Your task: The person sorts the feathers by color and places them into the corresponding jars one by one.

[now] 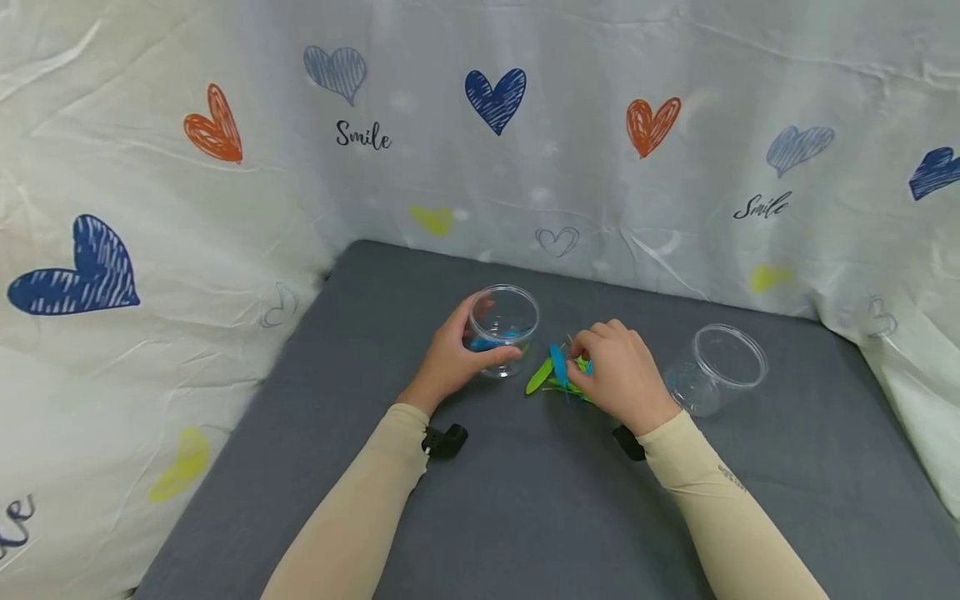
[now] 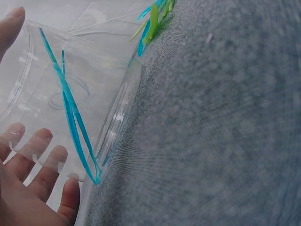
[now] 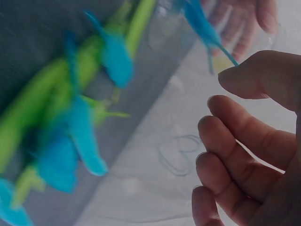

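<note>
My left hand [image 1: 457, 354] grips a clear plastic jar [image 1: 504, 368], thumb on the near side and fingers round the far side. Thin blue pieces [image 2: 73, 108] lean inside it, seen through its wall in the left wrist view. Just right of the jar, a small pile of green leaf-shaped pieces [image 1: 538, 377] and blue leaf-shaped pieces [image 1: 558, 364] with thin stems lies on the table. Over this pile is my right hand [image 1: 622, 375], partly hiding it. In the right wrist view its thumb and bent fingers stand apart, with nothing between them.
A second clear jar [image 1: 716, 385] stands beyond my right wrist. Dark grey cloth [image 1: 540, 517] covers the table. Behind and beside it hangs a white curtain [image 1: 570, 175] printed with hearts. A black wrist camera [image 1: 444, 442] sits on my left wrist.
</note>
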A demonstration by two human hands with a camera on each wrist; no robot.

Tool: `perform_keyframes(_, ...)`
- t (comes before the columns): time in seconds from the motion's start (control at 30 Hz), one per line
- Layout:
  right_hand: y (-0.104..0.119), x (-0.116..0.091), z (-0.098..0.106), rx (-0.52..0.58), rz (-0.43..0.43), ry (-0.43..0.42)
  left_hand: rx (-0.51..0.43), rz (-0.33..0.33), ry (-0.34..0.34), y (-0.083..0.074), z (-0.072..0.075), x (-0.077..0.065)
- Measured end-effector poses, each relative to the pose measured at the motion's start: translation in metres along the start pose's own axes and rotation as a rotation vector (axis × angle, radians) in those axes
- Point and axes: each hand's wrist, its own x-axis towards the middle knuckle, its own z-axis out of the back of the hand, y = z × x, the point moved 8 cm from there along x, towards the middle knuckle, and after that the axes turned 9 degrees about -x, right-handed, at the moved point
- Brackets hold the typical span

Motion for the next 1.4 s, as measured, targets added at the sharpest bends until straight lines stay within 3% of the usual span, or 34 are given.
perform_keyframes(0.33, 0.004, -0.036, -0.035, -0.077, -0.079, 0.031, 0.009, -0.009, 0.000, -0.001, 0.001, 0.000)
perform_keyframes(0.6, 0.007, -0.044, -0.052, -0.118, -0.106, 0.026, 0.004, 0.000, -0.009, 0.001, 0.001, -0.001)
perform_keyframes(1.4, 0.007, -0.045, -0.055, -0.091, -0.136, 0.006, 0.028, 0.005, -0.012, -0.002, -0.002, 0.001)
